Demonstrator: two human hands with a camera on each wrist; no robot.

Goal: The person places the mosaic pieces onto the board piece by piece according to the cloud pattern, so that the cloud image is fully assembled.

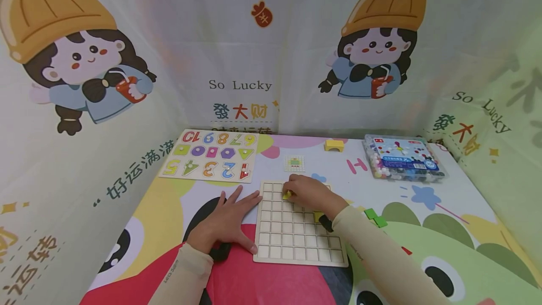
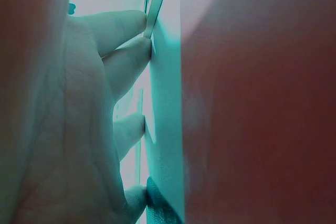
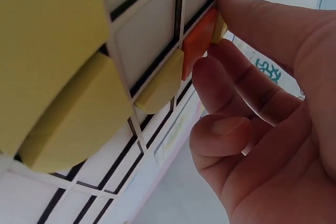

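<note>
Right hand (image 1: pixel 311 194) pinching small yellow block (image 1: pixel 287 195), left hand (image 1: pixel 226 222) flat beside wooden grid board (image 1: pixel 292 241)

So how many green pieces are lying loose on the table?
2: both green pieces lie together right of the grid board, beside the right forearm. Others may be hidden under the right hand.

Under my right hand (image 1: pixel 311 194) the grid board (image 1: pixel 296 239) is pale wood with darker lines, and the small piece (image 1: pixel 287 195) at my fingertips is yellow. Close to my wrist sit yellow blocks (image 3: pixel 79 114) and an orange one (image 3: pixel 198 43). Right of my forearm lie green pieces (image 1: pixel 375 217). Beyond my left hand (image 1: pixel 226 222), the number puzzle (image 1: pixel 210 156) shows red, orange, blue, green and purple shapes.
</note>
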